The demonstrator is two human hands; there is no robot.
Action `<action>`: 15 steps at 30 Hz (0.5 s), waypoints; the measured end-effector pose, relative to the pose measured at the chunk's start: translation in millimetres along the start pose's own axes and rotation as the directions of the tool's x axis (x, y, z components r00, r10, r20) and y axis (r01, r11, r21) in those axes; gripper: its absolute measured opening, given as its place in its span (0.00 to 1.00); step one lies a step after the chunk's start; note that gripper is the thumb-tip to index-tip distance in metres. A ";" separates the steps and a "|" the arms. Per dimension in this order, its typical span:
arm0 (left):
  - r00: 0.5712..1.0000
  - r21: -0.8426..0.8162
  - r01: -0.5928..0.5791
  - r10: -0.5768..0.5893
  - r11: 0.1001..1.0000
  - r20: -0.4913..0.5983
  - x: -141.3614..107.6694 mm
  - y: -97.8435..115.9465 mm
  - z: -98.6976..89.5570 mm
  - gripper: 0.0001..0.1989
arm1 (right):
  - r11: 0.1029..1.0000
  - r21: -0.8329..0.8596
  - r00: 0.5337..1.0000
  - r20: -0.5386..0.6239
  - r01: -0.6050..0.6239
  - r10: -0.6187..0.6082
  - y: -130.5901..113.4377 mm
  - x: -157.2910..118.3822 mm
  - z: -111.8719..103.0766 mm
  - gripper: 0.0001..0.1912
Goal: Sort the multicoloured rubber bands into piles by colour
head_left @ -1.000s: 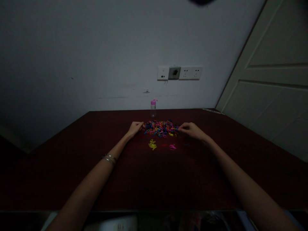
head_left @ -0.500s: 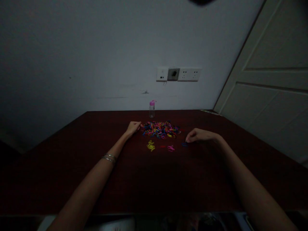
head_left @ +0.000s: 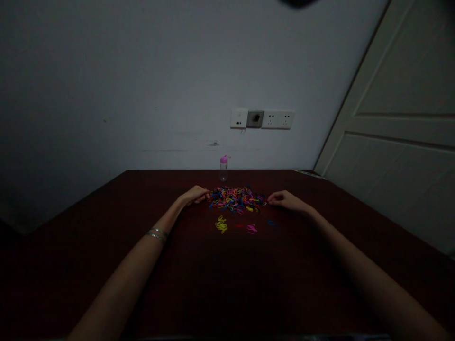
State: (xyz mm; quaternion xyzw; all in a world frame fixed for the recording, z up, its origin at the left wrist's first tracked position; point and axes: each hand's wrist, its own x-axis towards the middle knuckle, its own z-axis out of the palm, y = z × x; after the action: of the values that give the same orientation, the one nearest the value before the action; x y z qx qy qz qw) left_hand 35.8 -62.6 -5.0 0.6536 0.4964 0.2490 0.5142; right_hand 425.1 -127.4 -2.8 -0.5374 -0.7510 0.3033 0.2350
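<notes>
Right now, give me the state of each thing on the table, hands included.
Colorful pile, loosely heaped.
Yellow loops, grouped apart.
Pink loops, clustered.
Red piece, indistinct.
Blue loops, lying apart.
Bottle, upright, pink cap on.
Left hand, grip curled at pile's edge.
Right hand, grip curled near pile's edge.

We see dim, greyish light on the wall [head_left: 177, 71], deep shadow at left, the table [head_left: 227, 284] nearly black in front, wide-angle stretch towards the edges, a blurred dark shape [head_left: 297, 3] up top

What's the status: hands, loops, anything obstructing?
Left hand at left edge of coloured loop pile. Right hand at its right edge. Bottle behind, not obstructing.
</notes>
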 end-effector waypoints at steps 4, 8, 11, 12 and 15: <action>0.995 0.019 0.052 -0.053 0.998 0.083 -2.7 5.6 -6.0 0.16 | 0.994 -0.096 0.999 -0.014 0.042 -0.043 2.4 2.3 9.4 0.20; 0.986 0.018 0.072 -0.074 0.997 0.148 -6.1 10.2 -9.0 0.16 | 0.985 -0.171 0.989 -0.138 0.035 -0.059 4.9 -1.5 17.2 0.18; 0.982 0.004 0.074 -0.073 0.997 0.175 -7.6 11.9 -8.9 0.16 | 0.980 -0.193 0.978 -0.191 0.044 -0.082 6.0 -4.8 20.2 0.16; 0.981 -0.004 0.073 -0.071 0.997 0.181 -7.8 12.0 -8.7 0.16 | 0.980 -0.196 0.976 -0.200 0.043 -0.083 6.4 -5.7 20.8 0.15; 0.981 -0.025 0.064 -0.059 0.998 0.187 -7.5 10.8 -8.5 0.15 | 0.981 -0.192 0.973 -0.219 0.035 -0.077 8.4 -7.2 21.9 0.16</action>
State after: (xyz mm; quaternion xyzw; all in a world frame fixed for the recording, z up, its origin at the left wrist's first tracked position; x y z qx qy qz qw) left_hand 30.1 -65.5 9.3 0.6504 0.4622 0.1784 0.5758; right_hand 418.1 -136.7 -24.4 -0.5664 -0.7596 0.1618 0.2758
